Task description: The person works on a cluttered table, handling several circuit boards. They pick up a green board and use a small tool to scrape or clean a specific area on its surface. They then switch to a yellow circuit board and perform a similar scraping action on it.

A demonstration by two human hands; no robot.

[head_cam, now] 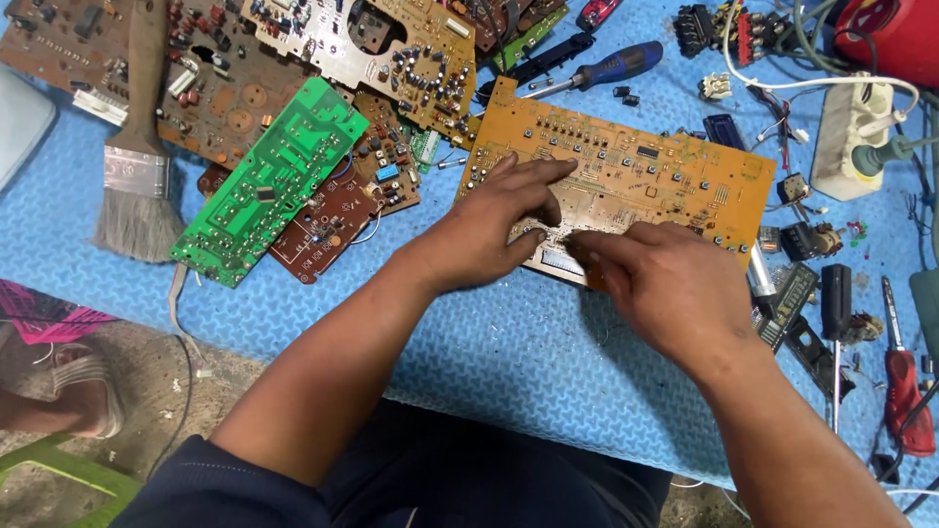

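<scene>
Hands, left (494, 227) and right (675, 288), press orange circuit board (665, 171) (both flat).

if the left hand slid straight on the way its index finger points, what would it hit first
Likely the small black parts on the orange circuit board, which the left hand already rests on; further along that line lies the blue-handled screwdriver.

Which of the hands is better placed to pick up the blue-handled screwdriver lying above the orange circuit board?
Probably the left hand: its fingers already lie on the orange circuit board, nearer the blue-handled screwdriver than the right hand.
</scene>
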